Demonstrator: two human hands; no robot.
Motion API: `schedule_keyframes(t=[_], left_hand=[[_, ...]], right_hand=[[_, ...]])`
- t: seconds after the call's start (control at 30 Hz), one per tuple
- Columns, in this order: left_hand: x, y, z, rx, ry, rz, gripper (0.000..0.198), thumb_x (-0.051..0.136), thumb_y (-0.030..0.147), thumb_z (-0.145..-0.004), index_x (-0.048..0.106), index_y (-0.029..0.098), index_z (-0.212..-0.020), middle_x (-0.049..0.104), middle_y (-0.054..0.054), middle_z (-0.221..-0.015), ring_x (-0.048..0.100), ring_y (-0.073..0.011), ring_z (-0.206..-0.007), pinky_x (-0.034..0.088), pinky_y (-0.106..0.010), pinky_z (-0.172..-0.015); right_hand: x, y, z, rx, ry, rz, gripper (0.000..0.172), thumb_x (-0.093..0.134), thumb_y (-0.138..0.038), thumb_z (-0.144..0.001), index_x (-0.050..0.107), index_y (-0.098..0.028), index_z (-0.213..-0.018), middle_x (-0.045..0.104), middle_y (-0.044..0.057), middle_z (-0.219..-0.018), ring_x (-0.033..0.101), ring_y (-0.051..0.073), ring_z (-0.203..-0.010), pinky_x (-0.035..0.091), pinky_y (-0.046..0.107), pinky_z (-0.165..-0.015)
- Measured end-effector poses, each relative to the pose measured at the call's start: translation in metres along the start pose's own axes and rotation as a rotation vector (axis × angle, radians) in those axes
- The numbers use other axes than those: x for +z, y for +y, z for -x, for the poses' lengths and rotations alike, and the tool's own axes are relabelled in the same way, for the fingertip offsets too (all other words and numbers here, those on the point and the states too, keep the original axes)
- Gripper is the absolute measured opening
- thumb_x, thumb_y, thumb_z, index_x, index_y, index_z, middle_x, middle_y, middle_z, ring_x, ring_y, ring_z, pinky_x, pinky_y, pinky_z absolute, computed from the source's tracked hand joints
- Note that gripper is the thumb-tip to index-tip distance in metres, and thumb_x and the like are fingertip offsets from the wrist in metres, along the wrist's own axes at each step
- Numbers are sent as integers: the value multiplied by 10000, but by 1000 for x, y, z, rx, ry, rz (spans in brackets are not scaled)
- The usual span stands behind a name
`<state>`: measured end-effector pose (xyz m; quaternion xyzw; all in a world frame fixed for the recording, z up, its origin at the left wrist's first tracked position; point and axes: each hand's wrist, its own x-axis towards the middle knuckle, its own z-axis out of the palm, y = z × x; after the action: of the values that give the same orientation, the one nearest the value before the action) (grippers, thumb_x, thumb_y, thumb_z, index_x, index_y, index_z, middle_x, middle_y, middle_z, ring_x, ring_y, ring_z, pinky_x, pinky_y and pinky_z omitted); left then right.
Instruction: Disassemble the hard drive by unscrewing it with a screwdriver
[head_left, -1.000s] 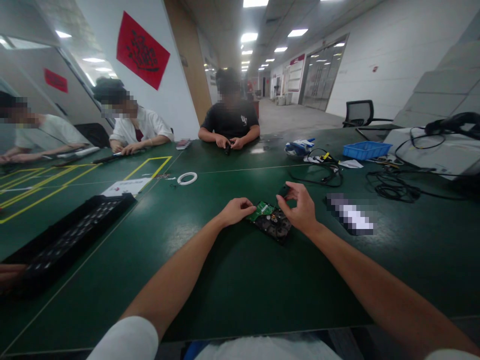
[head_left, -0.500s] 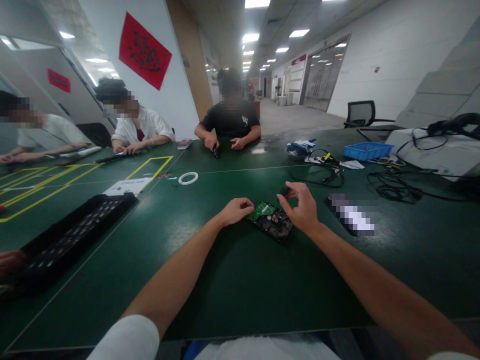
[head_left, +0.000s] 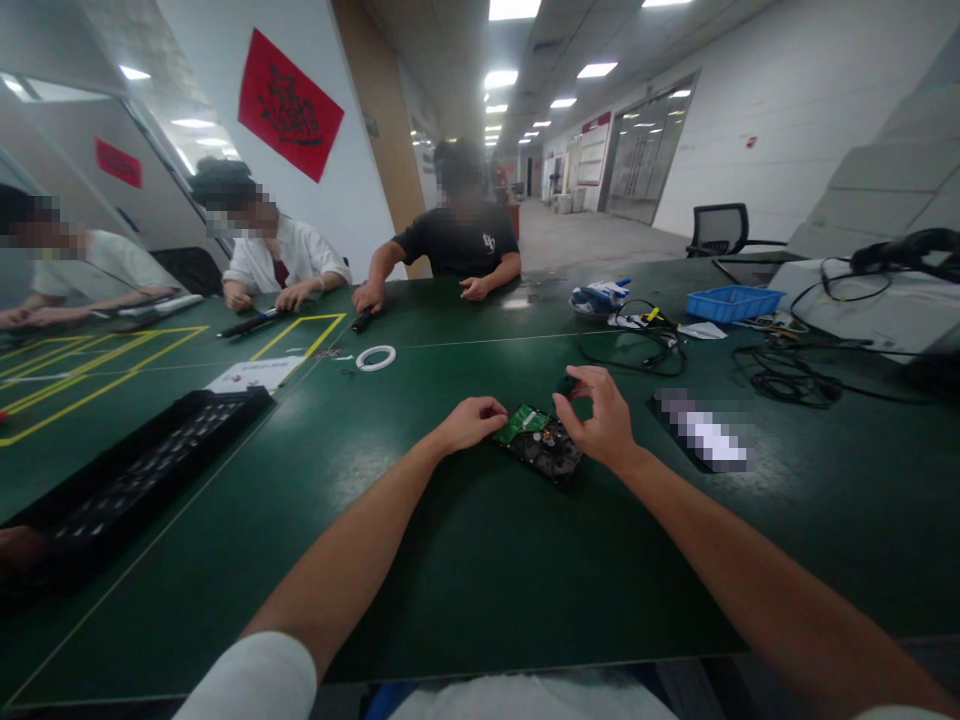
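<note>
the left hand (head_left: 471,422) is curled up small, with its fingertips on the left edge of a dark hard drive (head_left: 555,455). i cannot tell if it grips the edge or only presses on it. either way, it likely keeps the drive from sliding. the right hand (head_left: 600,425) has its thumb and finger pinched on a small dark thing (head_left: 566,384), just over the far corner of the drive. it is too small to tell what it is. the drive lies flat on the green surface (head_left: 465,560), in the middle, near the person, with a green board (head_left: 521,420) showing on its top. lying flat with that side up, it is easy to get at from above.

just to the right lies a flat blurred thing (head_left: 701,432). farther off on the right are black cables (head_left: 645,350) and a blue tray (head_left: 733,300). on the left is a long black tray (head_left: 142,470), and beyond it a white ring (head_left: 375,357). a person in a dark shirt (head_left: 461,240) sits at the far side.
</note>
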<state>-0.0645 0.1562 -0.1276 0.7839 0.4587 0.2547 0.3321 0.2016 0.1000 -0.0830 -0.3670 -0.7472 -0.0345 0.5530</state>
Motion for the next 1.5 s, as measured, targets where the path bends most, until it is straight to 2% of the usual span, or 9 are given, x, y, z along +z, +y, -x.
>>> schedule_keyframes(t=[0.1, 0.3, 0.53, 0.7, 0.8, 1.0, 1.17, 1.27, 1.5], left_hand=[[0, 1, 1, 2, 1, 0, 337, 614, 436, -867, 728, 172, -1042, 713, -40, -900, 632, -166, -787, 489, -272, -711], [-1, 2, 1, 5, 0, 10, 330, 625, 426, -854, 729, 171, -1036, 715, -44, -917, 637, -169, -801, 496, -276, -726], [-1, 3, 0, -11, 2, 5, 335, 622, 419, -844, 735, 164, -1030, 713, -45, -889, 633, -171, -775, 501, -285, -722], [0, 2, 0, 10, 12, 1, 335, 619, 421, -848, 734, 167, -1033, 712, -41, -881, 630, -167, -765, 495, -277, -704], [0, 1, 0, 7, 10, -1, 336, 616, 425, -851, 731, 166, -1032, 713, -43, -886, 634, -169, -769, 493, -276, -702], [1, -2, 0, 42, 15, 7, 325, 616, 430, -856, 732, 173, -1017, 708, -35, -870, 628, -166, -764, 489, -272, -694], [1, -2, 0, 17, 11, 3, 324, 614, 416, -858, 729, 170, -1035, 711, -32, -882, 628, -158, -753, 488, -268, -695], [0, 0, 1, 22, 3, 2, 321, 616, 417, -860, 729, 169, -1029, 712, -33, -887, 628, -158, -759, 488, -266, -698], [1, -2, 0, 32, 12, -2, 324, 615, 426, -867, 728, 171, -1033, 713, -36, -891, 628, -162, -770, 485, -271, -702]], right_hand=[[1, 0, 1, 27, -36, -47, 455, 605, -289, -928, 448, -252, -1353, 611, 121, -1264, 711, 216, -894, 632, 412, -801], [3, 1, 2, 43, 7, 42, 461, 684, -344, -889, 493, -264, -1300, 628, 84, -1108, 675, 187, -720, 635, 417, -731], [6, 4, 2, 56, -6, -41, 480, 603, -315, -939, 424, -243, -1379, 621, 129, -1270, 717, 216, -894, 636, 410, -787], [5, 5, 1, 41, 27, 18, 482, 679, -366, -897, 493, -250, -1326, 646, 89, -1112, 687, 196, -763, 638, 419, -753], [2, 3, 0, -1, -1, 30, 460, 653, -352, -912, 504, -264, -1339, 632, 83, -1076, 673, 203, -787, 638, 426, -766], [6, 4, 1, 30, 25, -59, 469, 614, -317, -934, 445, -237, -1365, 600, 143, -1299, 708, 229, -952, 647, 408, -773], [5, 3, 1, 41, 55, 29, 458, 679, -348, -899, 494, -236, -1303, 657, 99, -1129, 699, 199, -789, 640, 416, -759], [1, 1, -1, -6, 25, 51, 443, 663, -316, -903, 516, -261, -1318, 639, 84, -1080, 683, 214, -817, 634, 437, -784], [5, 6, 0, -1, 53, -5, 466, 631, -288, -921, 468, -253, -1356, 576, 138, -1321, 683, 241, -991, 649, 422, -768]])
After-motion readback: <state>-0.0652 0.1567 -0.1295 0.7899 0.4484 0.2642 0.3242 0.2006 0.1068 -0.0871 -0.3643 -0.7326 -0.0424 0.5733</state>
